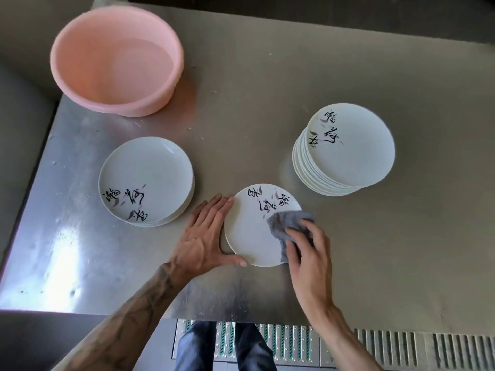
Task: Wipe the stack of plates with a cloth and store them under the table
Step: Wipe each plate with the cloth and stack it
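A: Grey cloth (290, 223) bunched in the right hand (308, 253), rubbing the single plate (251, 231) at the table (267, 76) front; left hand (203, 236), fingers flat, braces its rim.
B: Mid-wipe, then. Next, I'd say, it joins the short pile (146, 180); the tall stack (345, 148) waits.

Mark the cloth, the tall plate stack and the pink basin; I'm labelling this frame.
cloth (287, 219): head view, bare grey fold.
tall plate stack (351, 145): head view, top plate's middle.
pink basin (126, 109): head view, front outer wall.
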Motion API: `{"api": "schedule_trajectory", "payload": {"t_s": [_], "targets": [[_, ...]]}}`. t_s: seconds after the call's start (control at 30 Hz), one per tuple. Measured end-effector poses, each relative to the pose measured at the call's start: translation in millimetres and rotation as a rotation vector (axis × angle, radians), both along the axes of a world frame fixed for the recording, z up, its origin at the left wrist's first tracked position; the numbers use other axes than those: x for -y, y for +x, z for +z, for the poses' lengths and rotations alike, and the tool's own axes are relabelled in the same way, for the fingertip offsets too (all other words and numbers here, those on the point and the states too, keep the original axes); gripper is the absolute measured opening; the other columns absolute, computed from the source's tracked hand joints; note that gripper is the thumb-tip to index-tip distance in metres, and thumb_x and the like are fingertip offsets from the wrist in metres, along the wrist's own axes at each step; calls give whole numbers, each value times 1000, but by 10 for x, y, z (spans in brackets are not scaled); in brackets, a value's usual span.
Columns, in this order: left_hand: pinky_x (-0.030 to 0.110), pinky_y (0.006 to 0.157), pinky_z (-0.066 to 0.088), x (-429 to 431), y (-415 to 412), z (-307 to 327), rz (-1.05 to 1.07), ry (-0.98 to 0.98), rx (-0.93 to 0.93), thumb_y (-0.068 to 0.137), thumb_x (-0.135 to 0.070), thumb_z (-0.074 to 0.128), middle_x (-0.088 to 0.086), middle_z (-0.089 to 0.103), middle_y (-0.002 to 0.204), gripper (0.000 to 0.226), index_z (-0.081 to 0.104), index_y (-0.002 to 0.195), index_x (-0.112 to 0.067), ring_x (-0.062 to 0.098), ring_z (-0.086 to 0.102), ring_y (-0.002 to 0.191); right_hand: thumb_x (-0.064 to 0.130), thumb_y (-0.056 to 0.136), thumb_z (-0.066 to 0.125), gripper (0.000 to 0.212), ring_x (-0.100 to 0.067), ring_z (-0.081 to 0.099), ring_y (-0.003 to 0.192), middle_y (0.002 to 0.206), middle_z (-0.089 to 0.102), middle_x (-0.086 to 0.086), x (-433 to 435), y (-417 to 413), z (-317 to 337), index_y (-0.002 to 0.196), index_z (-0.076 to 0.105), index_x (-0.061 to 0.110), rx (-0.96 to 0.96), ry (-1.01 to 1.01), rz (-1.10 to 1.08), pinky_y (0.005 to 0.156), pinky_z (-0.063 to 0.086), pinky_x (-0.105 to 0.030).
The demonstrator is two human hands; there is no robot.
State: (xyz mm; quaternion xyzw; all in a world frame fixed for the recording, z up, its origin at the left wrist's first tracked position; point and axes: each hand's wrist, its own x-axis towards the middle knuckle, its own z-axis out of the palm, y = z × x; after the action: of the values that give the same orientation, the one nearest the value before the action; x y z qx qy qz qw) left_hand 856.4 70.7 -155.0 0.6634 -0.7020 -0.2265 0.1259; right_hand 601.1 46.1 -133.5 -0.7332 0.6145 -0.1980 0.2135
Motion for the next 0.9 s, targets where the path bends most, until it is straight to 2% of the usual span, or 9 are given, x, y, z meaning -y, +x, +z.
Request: {"api": "schedule_trajectory", "payload": {"t_s": [0.17, 0.27, 0.37, 0.43, 0.63, 0.7, 0.77, 0.83, 0.9], "targets": [[49, 128, 14, -5, -32, 19, -50, -42, 84, 61, -100, 57, 10, 28, 167, 142, 26, 160, -4, 27, 22, 157, 3, 92, 70, 23, -25, 58, 117, 127, 56, -3, 40, 63, 72, 112, 75, 13, 141, 44, -75, 103, 48, -34], [62, 121, 26, -29, -59, 18, -107, -121, 116, 71, -91, 59, 23, 34, 162, 124, 39, 155, -1, 39, 30, 152, 5, 94, 68, 23, -22, 57, 119, 128, 55, -1, 46, 20, 135, 114, 74, 14, 147, 76, -51, 105, 44, -28], [65, 120, 27, -80, -77, 50, -149, -188, 114, 81, -84, 55, 24, 29, 164, 110, 46, 150, 1, 39, 29, 153, 5, 96, 66, 22, -17, 56, 120, 128, 54, 0, 30, -24, 219, 115, 73, 14, 156, 103, -24, 106, 40, -18], [62, 120, 30, -94, -82, 111, -145, -211, 101, 84, -82, 52, 21, 31, 164, 104, 52, 146, 2, 37, 35, 151, 7, 98, 63, 21, -12, 56, 121, 128, 55, 2, 34, -52, 296, 116, 71, 15, 184, 103, -22, 105, 34, -9], [56, 110, 45, -43, -47, 392, -83, -228, 13, 93, -67, 46, 12, 62, 142, 76, 69, 127, -3, 36, 58, 134, 4, 99, 60, 25, 1, 55, 120, 123, 58, -1, 177, -84, 552, 120, 68, 15, 351, -48, -119, 100, 36, -7], [56, 107, 42, -49, -48, 473, -35, -239, 4, 99, -66, 37, 3, 69, 134, 70, 73, 121, -9, 28, 61, 131, 4, 99, 59, 24, -1, 56, 118, 122, 59, -1, 219, -39, 610, 119, 68, 15, 399, -83, -136, 98, 37, -7], [51, 99, 43, -71, -78, 535, 25, -277, -93, 104, -63, 32, -4, 74, 117, 65, 73, 112, -14, 20, 66, 112, 6, 100, 58, 23, -9, 58, 117, 120, 59, 0, 252, 30, 647, 120, 67, 16, 454, -102, -143, 97, 40, -10], [37, 84, 38, -102, -123, 580, 116, -298, -218, 106, -61, 30, -8, 67, 92, 51, 66, 104, -23, 12, 52, 85, 7, 101, 58, 23, -14, 59, 115, 120, 58, 3, 280, 108, 667, 120, 65, 17, 502, -113, -150, 97, 43, -15], [29, 68, 31, -102, -164, 595, 245, -270, -316, 106, -61, 31, -5, 57, 79, 38, 51, 96, -30, 13, 39, 77, 7, 102, 58, 22, -14, 59, 115, 120, 58, 5, 320, 181, 664, 121, 64, 15, 515, -113, -155, 97, 45, -20]]}}
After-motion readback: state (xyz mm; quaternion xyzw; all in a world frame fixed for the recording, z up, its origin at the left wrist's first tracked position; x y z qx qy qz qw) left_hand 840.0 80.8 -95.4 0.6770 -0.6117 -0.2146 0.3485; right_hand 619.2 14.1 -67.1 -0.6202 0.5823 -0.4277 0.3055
